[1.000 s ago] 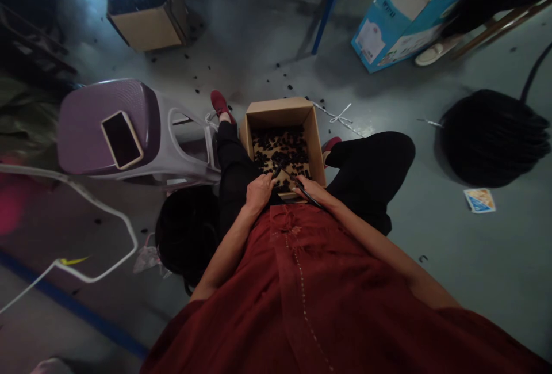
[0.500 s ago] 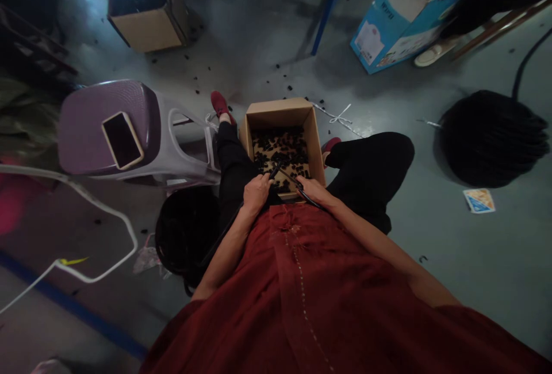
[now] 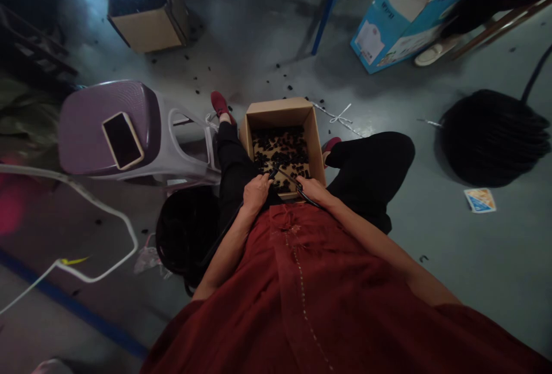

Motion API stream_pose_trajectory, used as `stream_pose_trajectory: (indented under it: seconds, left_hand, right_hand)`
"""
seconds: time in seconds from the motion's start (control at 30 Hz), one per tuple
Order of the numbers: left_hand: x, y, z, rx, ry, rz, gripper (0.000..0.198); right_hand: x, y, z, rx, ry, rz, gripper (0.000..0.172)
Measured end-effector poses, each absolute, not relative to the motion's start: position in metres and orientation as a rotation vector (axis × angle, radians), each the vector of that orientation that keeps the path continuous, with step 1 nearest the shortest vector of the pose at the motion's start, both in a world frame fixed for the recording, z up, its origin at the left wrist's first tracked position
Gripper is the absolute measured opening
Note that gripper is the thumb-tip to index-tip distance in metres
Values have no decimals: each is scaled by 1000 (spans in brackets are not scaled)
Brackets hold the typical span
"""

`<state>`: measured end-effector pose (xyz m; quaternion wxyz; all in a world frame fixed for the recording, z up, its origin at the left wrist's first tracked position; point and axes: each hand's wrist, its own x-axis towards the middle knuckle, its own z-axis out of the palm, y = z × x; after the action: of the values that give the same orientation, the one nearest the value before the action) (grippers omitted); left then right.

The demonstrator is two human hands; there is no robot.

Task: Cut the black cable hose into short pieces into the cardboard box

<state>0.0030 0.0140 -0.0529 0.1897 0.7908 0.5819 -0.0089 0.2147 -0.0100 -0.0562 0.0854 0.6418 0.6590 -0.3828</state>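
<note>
Over the near edge of an open cardboard box [image 3: 280,108], my left hand [image 3: 256,191] is closed on a black strip [image 3: 273,173] whose end points into the box. The strip seems to run back along my left forearm toward a dark coiled heap [image 3: 187,230] beside my leg. My right hand [image 3: 314,190] grips what look like scissors [image 3: 290,176] with dark handles, their blades reaching left to the strip's end. Many short black pieces [image 3: 280,141] lie on the box floor. Whether the blades touch the strip is too dark to tell.
A stool [image 3: 86,126] with a phone [image 3: 123,140] on it stands to the left. Another box [image 3: 149,31] of dark pieces is at the back left. A blue carton [image 3: 383,29] stands near another person's foot [image 3: 435,53]. At right lies a large black coil [image 3: 491,138].
The blade tips and strip end have shifted slightly over the box; both hands stay in nearly the same place. The black line rising from the right coil has swung a little to the right.
</note>
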Motion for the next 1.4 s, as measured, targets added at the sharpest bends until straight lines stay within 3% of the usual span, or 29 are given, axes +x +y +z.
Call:
stream_pose_trajectory:
  seconds: [0.3, 0.5, 0.63, 0.77, 0.83, 1.2, 1.4]
  left_hand:
    - [4, 16, -52, 2201, 1658, -94, 35]
    - [2, 19, -54, 2034, 1604, 183, 35]
    - [4, 18, -55, 1890, 1484, 356, 31]
    - [12, 16, -52, 1846, 1383, 417, 32]
    - [18, 15, -48, 1865, 1337, 388, 34]
    - [36, 10, -21, 2040, 1065, -57, 32]
    - [-2, -12, -14, 1995, 1235, 260, 34]
  right_hand:
    - [214, -10, -59, 1950, 1958, -1087, 35]
    - [222, -7, -69, 2182, 1938, -1215, 27]
    - [224, -8, -74, 2493, 1822, -1616, 22]
    - [218, -12, -71, 2500, 1343, -2525, 33]
    - [216, -14, -67, 2423, 1202, -2751, 40]
    - [215, -15, -60, 2534, 1305, -2703, 41]
    - [230, 0, -62, 2788, 1192, -2832, 41]
